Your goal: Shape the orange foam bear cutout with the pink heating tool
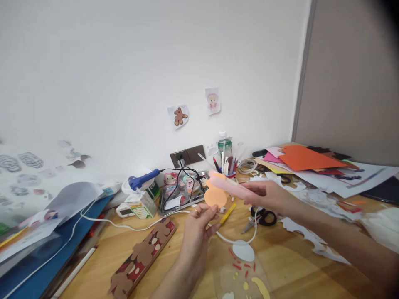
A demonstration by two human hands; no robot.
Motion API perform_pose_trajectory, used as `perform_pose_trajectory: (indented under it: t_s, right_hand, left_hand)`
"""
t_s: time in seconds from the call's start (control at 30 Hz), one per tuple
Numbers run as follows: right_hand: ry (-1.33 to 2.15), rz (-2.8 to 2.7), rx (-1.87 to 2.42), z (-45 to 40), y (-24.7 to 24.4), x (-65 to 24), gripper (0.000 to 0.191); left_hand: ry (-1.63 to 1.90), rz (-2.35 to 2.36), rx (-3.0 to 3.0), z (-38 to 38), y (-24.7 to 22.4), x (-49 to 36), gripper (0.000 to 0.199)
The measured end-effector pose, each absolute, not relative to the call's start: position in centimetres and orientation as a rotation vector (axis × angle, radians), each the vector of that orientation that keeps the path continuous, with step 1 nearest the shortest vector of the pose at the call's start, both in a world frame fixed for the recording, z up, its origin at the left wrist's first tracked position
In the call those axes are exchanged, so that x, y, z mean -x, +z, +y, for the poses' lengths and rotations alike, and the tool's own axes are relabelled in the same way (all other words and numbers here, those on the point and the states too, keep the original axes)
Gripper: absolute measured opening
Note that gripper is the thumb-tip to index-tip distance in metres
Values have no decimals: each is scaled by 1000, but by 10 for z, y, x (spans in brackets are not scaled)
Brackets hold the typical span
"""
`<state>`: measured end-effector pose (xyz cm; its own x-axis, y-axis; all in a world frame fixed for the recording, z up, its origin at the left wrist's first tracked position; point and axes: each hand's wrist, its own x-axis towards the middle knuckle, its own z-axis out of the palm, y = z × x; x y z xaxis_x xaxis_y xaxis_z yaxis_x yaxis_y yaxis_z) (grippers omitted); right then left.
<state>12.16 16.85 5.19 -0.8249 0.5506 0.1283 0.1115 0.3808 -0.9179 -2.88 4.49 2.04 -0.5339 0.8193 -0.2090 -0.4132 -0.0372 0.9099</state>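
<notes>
An orange paper cutout (215, 197) with rounded lobes is pinched upright by its lower edge in my left hand (199, 222). My right hand (269, 197) is closed around a pink pen-shaped tool (232, 187), whose tip overlaps the cutout's upper part. I cannot tell whether the tip touches the paper. A white cord (230, 241) loops up toward my right hand. Below the hands lies a clear sheet (224, 270) with red, yellow and white small pieces. A yellow pen-like stick (228, 213) and black-handled scissors (264, 216) lie close by.
A brown bear-decorated box (143, 253) lies at front left. Behind it are a small carton (141, 204), a blue glue gun (143, 180) and a metal tray (162, 207). Colored paper sheets (311, 158) pile up at right, with white paper scraps (307, 238) nearer.
</notes>
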Motion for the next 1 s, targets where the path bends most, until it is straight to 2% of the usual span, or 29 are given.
perform_pose_trajectory:
  t_s: [0.2,0.4,0.77,1.0]
  right_hand:
    - [1376,-2278,564,164,45,-118,33]
    - [1301,-2373,554,164,50,-120,34]
    - [1292,-2408,568,163,51,-119,35]
    - [1379,-2239,676,174,51,-123,29]
  left_hand:
    - [1615,1381,-495,46,15,26,21]
    - [1588,1455,-510,51,13,29,32]
    - [1655,1448,-627,47,17,31,20]
    - [1634,1410,-602,48,13,34,21]
